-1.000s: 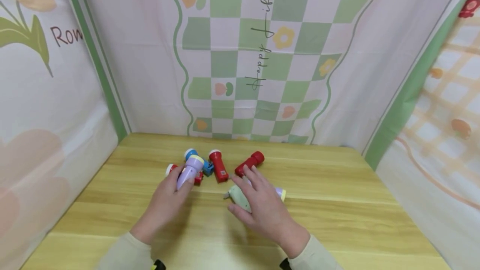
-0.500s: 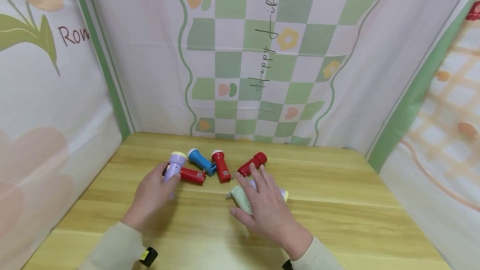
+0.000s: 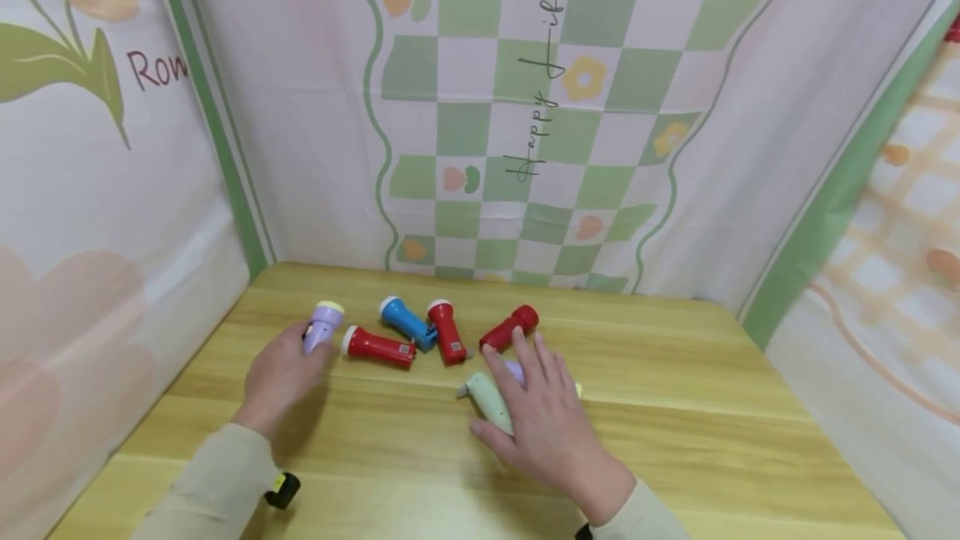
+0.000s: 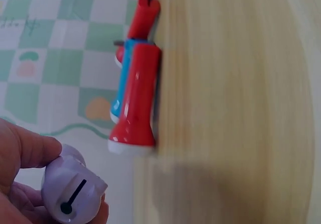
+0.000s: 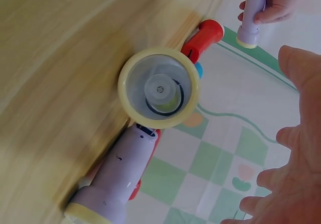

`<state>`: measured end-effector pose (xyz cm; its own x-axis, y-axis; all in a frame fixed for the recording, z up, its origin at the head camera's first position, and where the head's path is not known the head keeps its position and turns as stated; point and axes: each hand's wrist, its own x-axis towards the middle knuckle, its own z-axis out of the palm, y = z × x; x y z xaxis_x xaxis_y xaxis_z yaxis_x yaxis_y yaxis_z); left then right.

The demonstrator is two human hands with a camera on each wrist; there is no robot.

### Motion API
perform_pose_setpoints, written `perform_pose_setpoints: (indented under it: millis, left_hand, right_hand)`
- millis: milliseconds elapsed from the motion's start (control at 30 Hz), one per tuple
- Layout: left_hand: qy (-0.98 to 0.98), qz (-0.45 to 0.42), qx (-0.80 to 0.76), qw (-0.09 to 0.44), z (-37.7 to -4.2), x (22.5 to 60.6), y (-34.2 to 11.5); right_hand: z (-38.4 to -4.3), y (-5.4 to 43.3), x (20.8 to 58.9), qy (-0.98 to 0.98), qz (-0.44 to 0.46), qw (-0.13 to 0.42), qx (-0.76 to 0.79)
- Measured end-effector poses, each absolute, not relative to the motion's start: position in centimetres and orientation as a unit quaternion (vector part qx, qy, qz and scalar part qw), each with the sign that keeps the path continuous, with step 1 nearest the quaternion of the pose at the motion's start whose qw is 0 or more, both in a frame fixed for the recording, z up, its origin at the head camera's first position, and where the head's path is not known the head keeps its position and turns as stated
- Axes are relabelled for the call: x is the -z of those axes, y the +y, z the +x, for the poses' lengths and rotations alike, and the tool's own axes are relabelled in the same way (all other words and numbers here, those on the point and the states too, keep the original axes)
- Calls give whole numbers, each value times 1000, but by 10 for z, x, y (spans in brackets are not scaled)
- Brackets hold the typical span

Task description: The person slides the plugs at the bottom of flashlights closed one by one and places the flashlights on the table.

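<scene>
"Lilac plastic flashlight with a cream rim [image 3: 326,327]: where is it?"

"In your left hand [image 3: 283,377], thumb and fingers clamped round it, left of the red, white-rimmed plastic flashlight [image 3: 378,347] on the wood-grain table [image 3: 405,465]."

"And your right hand [image 3: 553,422]?"

"Fingers spread apart, you have it over the pale green plastic flashlight [image 3: 489,401] and a second lilac, cream-rimmed flashlight [image 5: 121,169], near the all-red flashlight [image 3: 512,327]."

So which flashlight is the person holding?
The lilac flashlight gripped in the left hand. In the head view it is leftmost; the other lilac one lies on the table, partly hidden by the right hand; nothing else is held.
</scene>
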<state>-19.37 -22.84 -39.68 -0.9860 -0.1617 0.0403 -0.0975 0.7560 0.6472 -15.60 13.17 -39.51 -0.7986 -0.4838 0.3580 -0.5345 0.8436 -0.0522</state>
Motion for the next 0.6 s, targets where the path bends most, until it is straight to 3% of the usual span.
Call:
perform_pose_setpoints:
  millis: [600]
  left_hand:
    - [-955, 73, 288, 10, -218, 412, -255]
  right_hand:
    - [-155, 139, 394, -949, 262, 159, -78]
